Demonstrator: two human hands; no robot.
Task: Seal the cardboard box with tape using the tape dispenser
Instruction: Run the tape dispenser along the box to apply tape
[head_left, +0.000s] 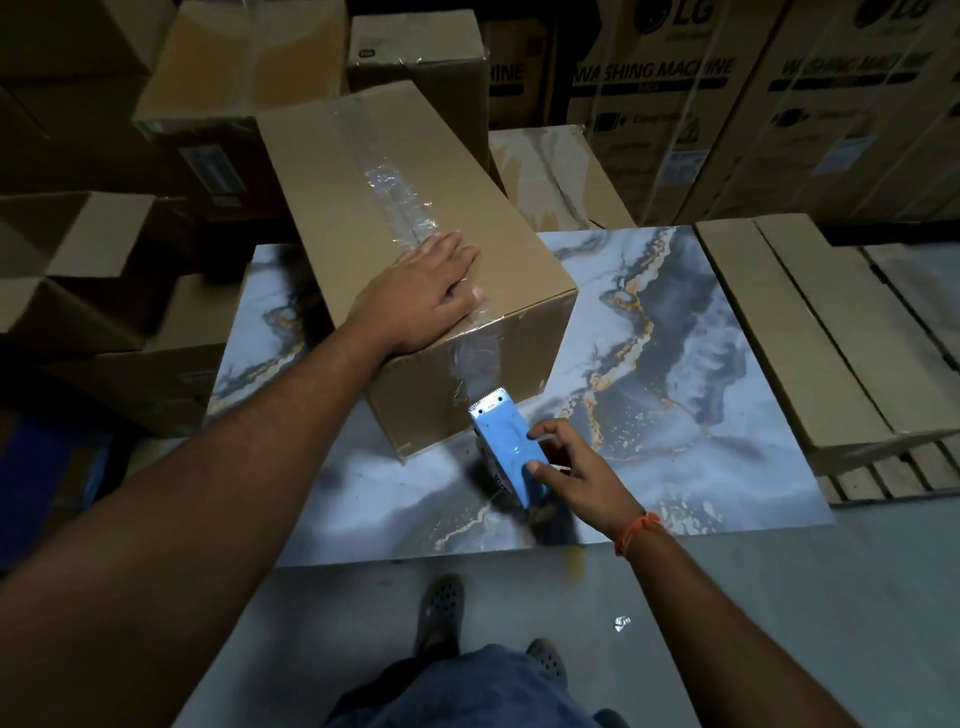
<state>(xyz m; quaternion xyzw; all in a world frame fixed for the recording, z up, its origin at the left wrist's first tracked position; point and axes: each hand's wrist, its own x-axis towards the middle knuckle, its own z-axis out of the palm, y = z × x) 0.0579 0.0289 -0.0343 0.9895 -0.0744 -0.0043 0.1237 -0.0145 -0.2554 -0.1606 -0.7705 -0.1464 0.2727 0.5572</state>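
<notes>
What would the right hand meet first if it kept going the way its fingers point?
Probably the near end face of the brown cardboard box, where clear tape runs down; the right hand holds the blue tape dispenser just short of it.

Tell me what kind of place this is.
Likely a warehouse or stockroom: stacked cartons all around, big washing machine boxes at the back, and a box being taped on a marble-patterned slab.
</notes>
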